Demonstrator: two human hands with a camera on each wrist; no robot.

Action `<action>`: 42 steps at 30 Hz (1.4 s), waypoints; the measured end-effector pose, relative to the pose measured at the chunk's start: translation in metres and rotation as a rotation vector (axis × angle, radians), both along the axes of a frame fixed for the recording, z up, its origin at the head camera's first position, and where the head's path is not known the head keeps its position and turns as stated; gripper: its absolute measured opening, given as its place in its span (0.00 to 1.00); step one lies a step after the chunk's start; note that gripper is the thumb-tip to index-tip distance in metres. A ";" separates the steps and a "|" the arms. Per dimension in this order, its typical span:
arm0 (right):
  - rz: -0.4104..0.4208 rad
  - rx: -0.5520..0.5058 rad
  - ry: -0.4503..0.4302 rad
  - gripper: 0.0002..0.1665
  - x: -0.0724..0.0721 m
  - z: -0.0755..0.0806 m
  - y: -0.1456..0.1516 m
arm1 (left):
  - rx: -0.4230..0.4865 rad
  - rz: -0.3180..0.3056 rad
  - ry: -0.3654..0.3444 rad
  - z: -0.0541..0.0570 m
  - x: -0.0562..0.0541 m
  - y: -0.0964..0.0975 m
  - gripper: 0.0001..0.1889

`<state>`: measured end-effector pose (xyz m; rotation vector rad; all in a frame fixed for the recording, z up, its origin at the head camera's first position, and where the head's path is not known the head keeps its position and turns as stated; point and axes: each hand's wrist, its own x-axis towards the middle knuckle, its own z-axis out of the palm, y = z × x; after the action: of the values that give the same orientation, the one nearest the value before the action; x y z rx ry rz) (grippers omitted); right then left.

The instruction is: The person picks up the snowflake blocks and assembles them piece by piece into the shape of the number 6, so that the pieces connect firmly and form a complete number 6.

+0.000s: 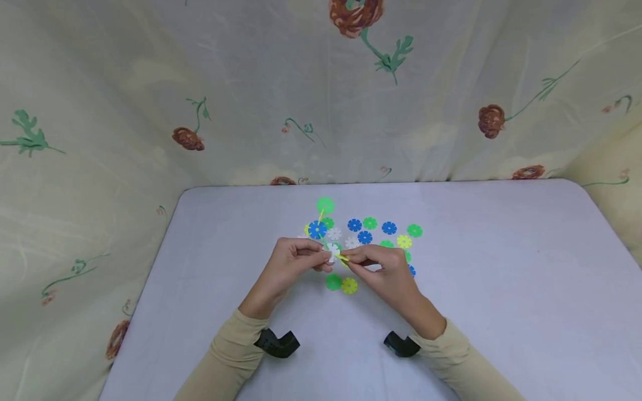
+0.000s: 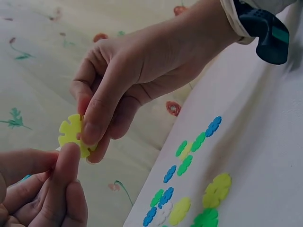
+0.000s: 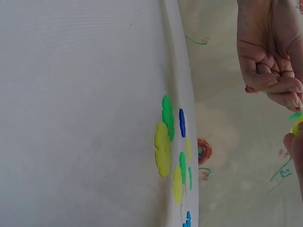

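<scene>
Flower-shaped plastic discs with notched rims are in both hands. My left hand [image 1: 296, 260] pinches a white disc [image 1: 331, 252] between thumb and fingers. That disc appears to end a chain with a blue disc [image 1: 317, 229], a green disc [image 1: 325, 205] and thin edge-on pieces between them. My right hand [image 1: 383, 270] pinches a yellow disc [image 2: 71, 132] by its edge, seen nearly edge-on in the head view. The yellow disc touches or nearly touches the white one; fingertips hide whether their notches engage. In the right wrist view, the right hand shows only at the edge.
Loose blue, green, yellow and white discs lie on the white-covered table [image 1: 501, 278] beyond and right of the hands. A green disc [image 1: 333, 282] and a yellow disc [image 1: 349, 285] lie nearer me. A flowered curtain [image 1: 251, 83] hangs behind the table.
</scene>
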<state>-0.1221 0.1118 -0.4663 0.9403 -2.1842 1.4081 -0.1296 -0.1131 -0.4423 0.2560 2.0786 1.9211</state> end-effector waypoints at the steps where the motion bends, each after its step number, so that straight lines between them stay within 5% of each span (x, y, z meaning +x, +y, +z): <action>1: -0.011 0.008 0.000 0.13 0.000 0.001 0.000 | -0.003 0.004 0.003 0.001 0.000 0.000 0.11; 5: -0.038 0.062 -0.052 0.12 0.000 0.004 0.000 | -0.020 0.027 0.005 0.004 0.001 0.001 0.11; 8: -0.043 0.136 -0.178 0.16 -0.002 0.007 0.002 | -0.015 0.042 0.005 0.005 0.002 0.001 0.11; 13: -0.035 0.439 -0.461 0.22 -0.009 0.005 0.011 | 0.016 0.081 -0.002 0.003 0.002 0.001 0.09; 18: 0.029 0.645 -0.560 0.18 -0.014 -0.004 0.015 | 0.027 0.108 0.005 0.002 0.001 0.000 0.08; 31: 0.069 0.611 -0.563 0.12 -0.013 -0.009 0.016 | 0.020 0.104 0.014 0.002 0.000 0.001 0.09; 42: 0.123 0.521 -0.656 0.10 -0.015 -0.007 0.018 | 0.032 0.124 0.012 0.000 -0.001 0.000 0.09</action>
<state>-0.1368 0.1297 -0.4737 0.8588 -3.1377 1.3548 -0.1307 -0.1129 -0.4424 0.1491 2.1186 2.0291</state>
